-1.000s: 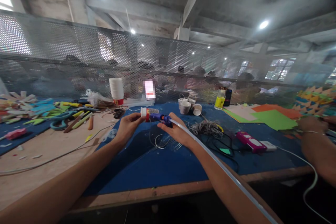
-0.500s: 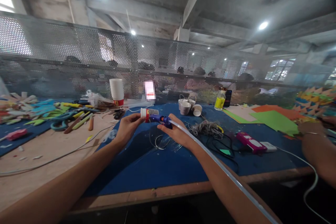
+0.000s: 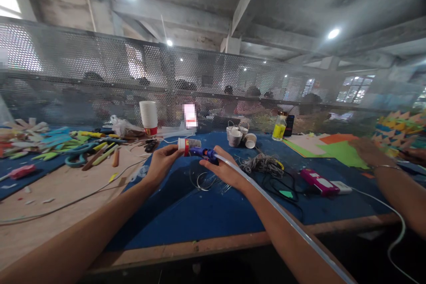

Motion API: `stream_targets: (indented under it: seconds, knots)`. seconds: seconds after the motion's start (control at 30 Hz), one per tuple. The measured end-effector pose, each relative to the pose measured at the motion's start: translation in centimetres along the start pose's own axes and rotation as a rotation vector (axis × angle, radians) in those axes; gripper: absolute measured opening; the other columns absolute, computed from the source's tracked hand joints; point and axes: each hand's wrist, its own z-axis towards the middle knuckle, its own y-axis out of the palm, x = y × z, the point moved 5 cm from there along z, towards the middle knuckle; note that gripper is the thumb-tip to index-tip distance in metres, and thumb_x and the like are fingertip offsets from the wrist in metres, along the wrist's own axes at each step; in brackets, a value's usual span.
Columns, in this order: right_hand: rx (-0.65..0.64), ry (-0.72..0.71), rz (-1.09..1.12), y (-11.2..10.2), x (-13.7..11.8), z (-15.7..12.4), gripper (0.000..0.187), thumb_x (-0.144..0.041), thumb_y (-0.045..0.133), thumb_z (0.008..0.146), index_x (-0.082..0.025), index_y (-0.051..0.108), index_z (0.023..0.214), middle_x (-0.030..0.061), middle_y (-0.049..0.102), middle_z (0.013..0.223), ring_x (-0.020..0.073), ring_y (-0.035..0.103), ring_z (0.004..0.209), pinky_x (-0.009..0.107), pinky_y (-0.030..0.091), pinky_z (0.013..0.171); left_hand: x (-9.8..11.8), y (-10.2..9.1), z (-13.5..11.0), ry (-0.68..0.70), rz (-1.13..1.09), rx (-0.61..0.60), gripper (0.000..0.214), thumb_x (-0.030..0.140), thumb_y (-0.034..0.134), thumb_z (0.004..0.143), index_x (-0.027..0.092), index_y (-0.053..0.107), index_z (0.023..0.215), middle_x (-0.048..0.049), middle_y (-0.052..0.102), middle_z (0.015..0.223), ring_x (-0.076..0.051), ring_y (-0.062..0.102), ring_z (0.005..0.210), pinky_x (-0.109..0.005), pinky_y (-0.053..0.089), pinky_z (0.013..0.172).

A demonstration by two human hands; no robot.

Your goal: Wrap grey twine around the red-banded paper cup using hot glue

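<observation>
Pinching the paper cup point(image 3: 187, 147) by its left end with my left hand point(image 3: 161, 162), I find its print unreadable from here; right of the cup, my right hand point(image 3: 223, 170) grasps the blue glue gun point(image 3: 211, 154).

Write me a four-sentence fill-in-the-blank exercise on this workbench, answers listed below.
The left hand holds a partly white and red ____.
The blue tool is gripped by the ____ hand.
The tall cup stack has a ____ band near its bottom.
The grey cord bundle lies on a ____ covering.

Missing words: cup; right; red; blue.
</observation>
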Motion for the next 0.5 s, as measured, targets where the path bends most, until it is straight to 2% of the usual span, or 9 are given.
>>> stream_targets:
  seconds: [0.5]
  knots:
    - [-0.015,0.017,-0.014,0.01,0.00,-0.06,0.044,-0.062,0.059,0.078,-0.023,0.040,0.076,-0.0062,0.044,0.064,0.0113,0.040,0.056,0.024,0.028,0.052,0.02,-0.05,-0.08,-0.001,0.008,0.026,0.040,0.051,0.073,0.068,0.018,0.075,0.090,-0.0047,0.075,0.084,-0.022,0.065,0.075,-0.028,0.048,0.069]
